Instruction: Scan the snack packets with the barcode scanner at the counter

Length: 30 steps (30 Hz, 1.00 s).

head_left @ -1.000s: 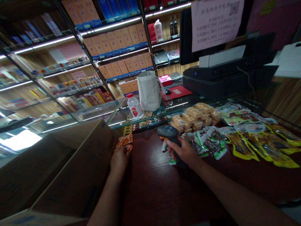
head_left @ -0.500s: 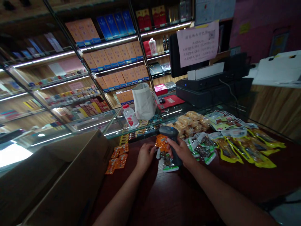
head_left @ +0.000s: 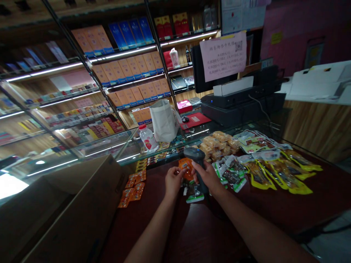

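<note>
My right hand (head_left: 207, 178) is wrapped round the handle of a dark grey barcode scanner (head_left: 195, 154), its head tilted toward the far left. Close beside it, my left hand (head_left: 174, 180) pinches the edge of an orange snack packet (head_left: 187, 168), which is partly hidden behind the scanner and my fingers. Under the hands lies a clear packet with a green edge (head_left: 195, 197). Several dark snack packets with green edges (head_left: 233, 174) lie just right of the scanner. Behind them is a heap of wrapped beige snacks (head_left: 219, 143).
An open cardboard box (head_left: 82, 204) stands at the left, with several orange packets (head_left: 132, 190) beside it. Yellow-edged food pouches (head_left: 279, 171) lie at the right. A red-capped bottle (head_left: 148, 138), a white bag (head_left: 165, 122) and a monitor (head_left: 197, 69) stand at the back.
My left hand has moved in closer to the scanner, and the orange packet now sits raised at its fingertips. The right hand keeps the scanner. The whole view has shifted slightly.
</note>
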### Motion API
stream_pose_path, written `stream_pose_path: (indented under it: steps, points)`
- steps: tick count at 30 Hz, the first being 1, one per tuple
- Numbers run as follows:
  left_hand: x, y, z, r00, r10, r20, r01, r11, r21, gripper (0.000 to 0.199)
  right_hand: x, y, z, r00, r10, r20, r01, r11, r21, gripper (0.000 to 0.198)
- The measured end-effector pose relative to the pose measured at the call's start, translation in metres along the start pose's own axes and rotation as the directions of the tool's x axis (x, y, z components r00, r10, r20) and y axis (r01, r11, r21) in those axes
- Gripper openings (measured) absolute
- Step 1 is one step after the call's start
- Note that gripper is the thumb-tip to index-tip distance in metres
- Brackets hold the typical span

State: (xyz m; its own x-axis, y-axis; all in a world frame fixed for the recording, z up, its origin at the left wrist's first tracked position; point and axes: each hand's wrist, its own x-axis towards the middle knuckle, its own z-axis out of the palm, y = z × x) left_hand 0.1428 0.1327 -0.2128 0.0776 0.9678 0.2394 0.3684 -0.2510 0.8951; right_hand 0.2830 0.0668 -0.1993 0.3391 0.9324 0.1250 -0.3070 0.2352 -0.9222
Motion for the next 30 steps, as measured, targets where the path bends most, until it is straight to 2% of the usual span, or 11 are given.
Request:
stream_pose_path:
  steps: [6,10,13,16,23,26,30]
  points:
    - [-0.025,0.013,-0.023,0.998,-0.006,0.070,0.023,0.970,-0.244,0.045,0.003,0.001,-0.003,0.999,-0.031,-0.042,0.028,0.997,-0.068,0.035]
    - [-0.052,0.020,-0.033,0.968,-0.074,0.238,0.170,0.896,-0.410,0.043,-0.002,0.000,-0.001,0.999,-0.030,0.013,0.032,0.992,-0.124,0.036]
    - [-0.066,0.023,-0.035,0.936,-0.098,0.338,0.240,0.882,-0.406,0.043,-0.007,0.002,0.002,0.997,-0.018,0.080,0.029,0.989,-0.144,0.038]
    - [-0.070,0.024,-0.038,0.916,-0.118,0.384,0.294,0.849,-0.439,0.044,-0.008,0.007,0.002,0.995,-0.011,0.103,0.027,0.988,-0.153,0.035]
    - [-0.063,0.021,-0.046,0.815,-0.241,0.527,0.523,0.698,-0.490,0.044,0.000,0.007,-0.007,0.998,-0.060,0.002,0.060,0.987,-0.151,0.034]
    - [-0.062,0.020,-0.048,0.793,-0.249,0.557,0.559,0.662,-0.500,0.041,0.000,0.005,-0.009,0.997,-0.071,-0.014,0.068,0.987,-0.148,0.034]
    - [-0.063,0.019,-0.050,0.792,-0.236,0.563,0.544,0.689,-0.478,0.036,-0.002,0.005,-0.008,0.997,-0.070,-0.015,0.067,0.986,-0.153,0.035]
